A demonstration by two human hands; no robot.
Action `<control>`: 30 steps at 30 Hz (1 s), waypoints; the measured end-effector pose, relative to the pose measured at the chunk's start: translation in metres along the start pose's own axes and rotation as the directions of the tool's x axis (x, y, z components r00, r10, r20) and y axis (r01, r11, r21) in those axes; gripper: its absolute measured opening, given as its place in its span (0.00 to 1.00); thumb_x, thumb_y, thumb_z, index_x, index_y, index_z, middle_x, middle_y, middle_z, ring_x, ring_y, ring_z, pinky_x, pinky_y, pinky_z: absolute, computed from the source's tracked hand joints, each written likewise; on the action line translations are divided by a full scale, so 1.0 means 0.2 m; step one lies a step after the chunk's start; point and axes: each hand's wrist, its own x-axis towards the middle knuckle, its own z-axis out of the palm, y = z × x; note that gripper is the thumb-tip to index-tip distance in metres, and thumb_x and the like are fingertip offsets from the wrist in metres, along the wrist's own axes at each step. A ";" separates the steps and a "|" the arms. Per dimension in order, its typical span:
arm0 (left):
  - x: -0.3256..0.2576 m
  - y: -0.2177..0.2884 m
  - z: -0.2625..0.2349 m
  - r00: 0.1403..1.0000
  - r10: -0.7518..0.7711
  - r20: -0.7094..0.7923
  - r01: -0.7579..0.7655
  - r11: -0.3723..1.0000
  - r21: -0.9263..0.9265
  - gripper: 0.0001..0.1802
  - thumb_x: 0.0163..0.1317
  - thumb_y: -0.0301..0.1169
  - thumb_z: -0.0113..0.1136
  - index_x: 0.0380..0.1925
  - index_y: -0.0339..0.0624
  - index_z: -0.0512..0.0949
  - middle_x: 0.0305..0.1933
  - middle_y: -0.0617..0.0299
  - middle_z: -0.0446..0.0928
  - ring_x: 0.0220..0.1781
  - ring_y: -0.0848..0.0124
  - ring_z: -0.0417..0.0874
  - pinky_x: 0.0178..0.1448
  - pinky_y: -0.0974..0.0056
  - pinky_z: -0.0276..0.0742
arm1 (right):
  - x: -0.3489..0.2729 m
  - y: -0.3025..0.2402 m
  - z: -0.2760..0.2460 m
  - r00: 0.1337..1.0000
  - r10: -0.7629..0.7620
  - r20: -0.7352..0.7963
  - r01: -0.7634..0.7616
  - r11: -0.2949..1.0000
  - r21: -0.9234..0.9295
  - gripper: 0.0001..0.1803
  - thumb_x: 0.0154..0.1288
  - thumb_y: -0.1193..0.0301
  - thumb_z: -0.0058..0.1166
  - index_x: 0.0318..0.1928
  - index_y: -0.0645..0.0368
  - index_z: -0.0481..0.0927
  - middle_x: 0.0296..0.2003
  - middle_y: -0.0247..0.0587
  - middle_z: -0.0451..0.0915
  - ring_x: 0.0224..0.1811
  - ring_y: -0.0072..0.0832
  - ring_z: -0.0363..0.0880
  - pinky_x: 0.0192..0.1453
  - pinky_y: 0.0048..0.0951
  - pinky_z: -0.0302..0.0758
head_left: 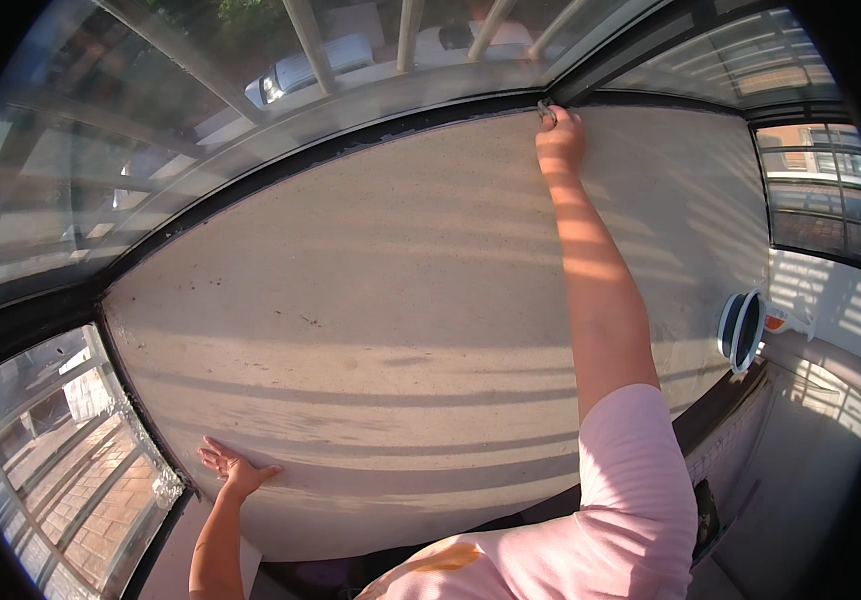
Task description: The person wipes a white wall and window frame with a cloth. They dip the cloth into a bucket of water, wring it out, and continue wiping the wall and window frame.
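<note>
My right hand (560, 142) reaches to the far edge of the wide pale sill (381, 250). Its fingers are closed on a small crumpled grey cloth (547, 113), pressed to the black window frame (491, 104) close to the corner post. Most of the cloth is hidden in the grip. At the near left, my left hand (235, 472) rests on the sill with fingers spread, holding nothing. Dark specks of dirt (311, 322) lie on the sill between the two hands.
A white and dark blue bucket (741, 332) stands at the sill's right end, beside a white container with an orange mark (777, 320). Glass panes enclose the sill at left, far side and right. Pale bars (409, 35) and parked cars (316, 68) show outside.
</note>
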 end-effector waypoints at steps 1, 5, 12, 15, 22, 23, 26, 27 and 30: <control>0.02 -0.03 0.02 1.000 0.005 -0.014 -0.005 1.000 0.001 0.87 0.24 0.48 0.81 0.60 0.44 0.10 0.66 0.34 0.11 0.70 0.43 0.15 0.71 0.42 0.28 | -0.07 -0.11 0.07 0.993 -0.114 0.007 0.114 0.993 -0.001 0.09 0.53 0.78 0.54 0.37 0.59 0.79 0.33 0.44 0.74 0.39 0.44 0.72 0.44 0.39 0.71; 0.02 -0.12 0.05 0.998 0.028 -0.053 -0.025 0.998 0.058 0.88 0.23 0.49 0.81 0.59 0.45 0.09 0.65 0.34 0.09 0.70 0.42 0.14 0.70 0.40 0.29 | -0.59 -0.69 0.20 0.918 -0.375 0.129 0.315 0.888 0.336 0.14 0.45 0.83 0.52 0.36 0.60 0.78 0.33 0.43 0.72 0.39 0.43 0.71 0.45 0.39 0.70; -0.02 -0.06 0.00 1.000 -0.027 0.012 0.027 1.000 -0.011 0.88 0.21 0.52 0.80 0.60 0.41 0.10 0.65 0.31 0.11 0.70 0.40 0.16 0.71 0.42 0.27 | -0.72 -0.93 0.03 0.902 -0.345 0.259 0.183 0.850 0.494 0.14 0.53 0.80 0.53 0.42 0.57 0.77 0.34 0.42 0.74 0.39 0.41 0.73 0.43 0.38 0.72; 0.03 -0.09 0.05 1.000 0.026 -0.009 -0.026 1.000 0.013 0.88 0.21 0.53 0.80 0.59 0.41 0.10 0.65 0.30 0.11 0.69 0.39 0.15 0.70 0.41 0.27 | -0.42 -0.67 0.13 0.957 -0.254 0.138 0.232 0.960 0.158 0.14 0.54 0.78 0.52 0.43 0.59 0.77 0.35 0.43 0.74 0.39 0.42 0.73 0.43 0.39 0.71; 0.07 -0.16 0.10 0.997 0.071 -0.025 -0.072 0.997 -0.028 0.89 0.21 0.53 0.80 0.58 0.45 0.08 0.64 0.33 0.07 0.69 0.41 0.11 0.66 0.32 0.30 | -0.55 -0.98 0.28 0.798 -0.495 0.345 0.357 0.848 0.392 0.11 0.54 0.78 0.53 0.39 0.56 0.80 0.34 0.41 0.73 0.40 0.40 0.73 0.44 0.37 0.72; 0.06 -0.15 0.08 0.998 0.058 -0.002 -0.058 0.997 -0.045 0.89 0.21 0.53 0.80 0.58 0.45 0.08 0.64 0.33 0.08 0.69 0.41 0.11 0.65 0.31 0.30 | -0.56 -1.01 0.30 0.868 -0.415 0.272 0.326 0.891 0.317 0.11 0.55 0.78 0.52 0.39 0.56 0.80 0.34 0.41 0.73 0.40 0.40 0.73 0.45 0.37 0.72; 0.03 -0.10 0.03 0.996 0.081 0.043 -0.079 0.996 -0.046 0.89 0.21 0.55 0.79 0.59 0.40 0.09 0.64 0.28 0.10 0.68 0.36 0.13 0.67 0.35 0.25 | -0.59 -1.02 0.31 0.864 -0.425 0.269 0.337 0.886 0.319 0.10 0.55 0.78 0.51 0.38 0.56 0.80 0.33 0.41 0.73 0.40 0.40 0.73 0.44 0.37 0.72; 0.04 -0.12 0.04 0.996 0.080 0.027 -0.078 0.996 -0.053 0.89 0.21 0.54 0.79 0.59 0.42 0.09 0.64 0.30 0.09 0.68 0.37 0.12 0.66 0.32 0.27 | -0.61 -1.05 0.31 0.829 -0.466 0.309 0.352 0.864 0.360 0.10 0.55 0.78 0.51 0.38 0.56 0.81 0.33 0.40 0.73 0.40 0.40 0.73 0.44 0.37 0.72; 0.07 -0.15 0.09 0.997 0.079 0.009 -0.078 0.995 -0.069 0.89 0.21 0.54 0.80 0.58 0.46 0.07 0.64 0.33 0.08 0.68 0.40 0.10 0.63 0.28 0.31 | -0.64 -1.12 0.34 0.865 -0.388 0.318 0.296 0.906 0.301 0.11 0.53 0.80 0.53 0.37 0.55 0.81 0.32 0.40 0.73 0.39 0.39 0.73 0.42 0.37 0.72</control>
